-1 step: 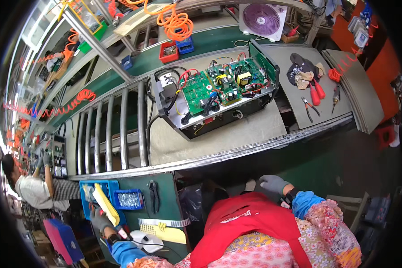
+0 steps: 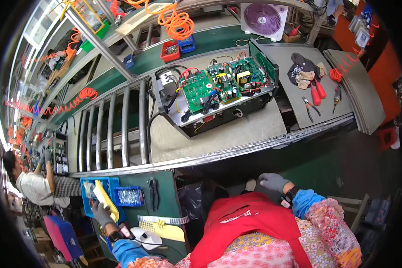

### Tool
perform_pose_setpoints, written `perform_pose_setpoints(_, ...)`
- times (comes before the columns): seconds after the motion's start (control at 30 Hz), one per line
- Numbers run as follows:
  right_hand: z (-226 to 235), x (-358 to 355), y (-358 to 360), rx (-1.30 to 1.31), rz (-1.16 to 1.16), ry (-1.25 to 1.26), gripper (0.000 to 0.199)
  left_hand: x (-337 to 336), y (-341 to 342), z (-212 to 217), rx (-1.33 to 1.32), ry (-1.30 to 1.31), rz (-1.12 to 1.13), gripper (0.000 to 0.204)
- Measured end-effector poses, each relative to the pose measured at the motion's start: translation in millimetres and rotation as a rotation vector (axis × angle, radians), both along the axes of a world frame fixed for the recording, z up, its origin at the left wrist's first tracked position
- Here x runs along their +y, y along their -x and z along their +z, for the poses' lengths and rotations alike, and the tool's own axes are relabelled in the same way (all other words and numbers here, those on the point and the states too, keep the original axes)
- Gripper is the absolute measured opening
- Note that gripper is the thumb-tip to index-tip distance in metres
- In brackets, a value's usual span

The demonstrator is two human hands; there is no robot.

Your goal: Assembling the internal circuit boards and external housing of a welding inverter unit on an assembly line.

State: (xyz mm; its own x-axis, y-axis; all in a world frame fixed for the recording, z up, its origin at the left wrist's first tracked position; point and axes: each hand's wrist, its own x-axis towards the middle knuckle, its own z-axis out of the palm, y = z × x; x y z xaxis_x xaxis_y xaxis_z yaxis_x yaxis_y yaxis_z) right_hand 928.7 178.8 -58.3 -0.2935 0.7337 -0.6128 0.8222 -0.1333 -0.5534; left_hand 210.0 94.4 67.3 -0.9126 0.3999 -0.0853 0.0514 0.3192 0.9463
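Note:
My left hand (image 2: 102,214), in a grey glove, reaches over the blue tray (image 2: 85,196) on the side table. Its fingers are apart, beside a long yellow piece (image 2: 104,199) lying aslant in the tray. A small orange-red item shows by the fingertips; I cannot make out its kind. Grey-gloved too, my right hand (image 2: 274,182) hangs in front of the bench beside my red apron (image 2: 250,219), fingers loosely stretched, holding nothing. On the bench sits an opened electrical unit (image 2: 219,96) with green circuit boards, away from both hands.
Beside the tray are a blue bin of small metal parts (image 2: 128,196), dark-handled pliers (image 2: 153,194) and a yellow sheet (image 2: 167,230). Metal rollers (image 2: 111,129) lie left of the unit. Pliers (image 2: 311,109), red-handled tools (image 2: 318,91) and a screwdriver (image 2: 337,97) lie right. Another person (image 2: 35,187) works far left.
My left hand has moved slightly up and further over the blue tray, its fingers now more spread. My right hand stays nearly in place.

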Motion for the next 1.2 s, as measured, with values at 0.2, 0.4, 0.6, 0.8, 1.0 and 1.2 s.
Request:
perform_pose_setpoints(0.2,27,28,9,0.027,0.059,-0.207,0.042,68,-224,118,0.889,0.761,-1.266,0.032)
perform_pose_setpoints(0.4,32,-9,4,-0.003,-0.062,-0.248,0.041,118,-378,265,1.641,-0.308,-1.514,0.026)
perform_pose_setpoints(0.6,-23,-111,-5,-0.140,-0.254,-0.141,0.043,108,-386,293,1.489,-0.770,-1.378,0.018)
perform_pose_setpoints(0.8,-35,-197,24,-0.146,-0.520,0.203,0.046,148,-394,288,1.376,-0.920,-1.512,0.018)
perform_pose_setpoints(1.0,-40,-207,41,-0.141,-0.525,0.118,0.043,119,-415,279,1.318,-1.006,-1.576,0.019)
perform_pose_setpoints(1.2,-37,-191,32,-0.197,-0.564,0.146,0.044,109,-426,277,1.304,-1.009,-1.563,0.020)
